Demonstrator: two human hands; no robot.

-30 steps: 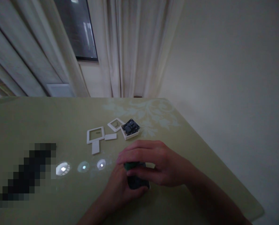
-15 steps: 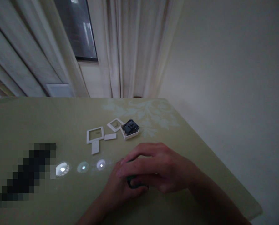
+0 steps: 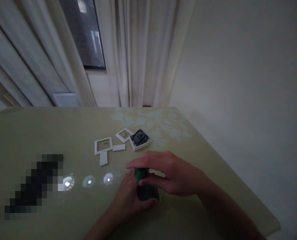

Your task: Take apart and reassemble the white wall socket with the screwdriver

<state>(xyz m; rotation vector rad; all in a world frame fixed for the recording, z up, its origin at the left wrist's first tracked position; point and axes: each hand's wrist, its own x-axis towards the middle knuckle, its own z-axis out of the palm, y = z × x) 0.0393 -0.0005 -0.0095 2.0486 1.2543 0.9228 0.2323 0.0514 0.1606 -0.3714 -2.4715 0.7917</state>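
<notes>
My left hand is closed around a dark square wall-switch plate with a pale edge, keeping it low over the table. Above that plate, my right hand pinches the ridged green handle of a screwdriver between thumb and fingers. The handle stands roughly upright; its shaft and tip are hidden by my hands.
Beyond my hands lie two white square frames, two small white rectangular pieces and a shallow white box with black switch parts on it. A pixelated dark shape is at left on the table.
The fingers of my right hand have lifted and opened somewhat around the screwdriver, so its green handle and more of the dark plate now show. My left hand stays nearly in place.
</notes>
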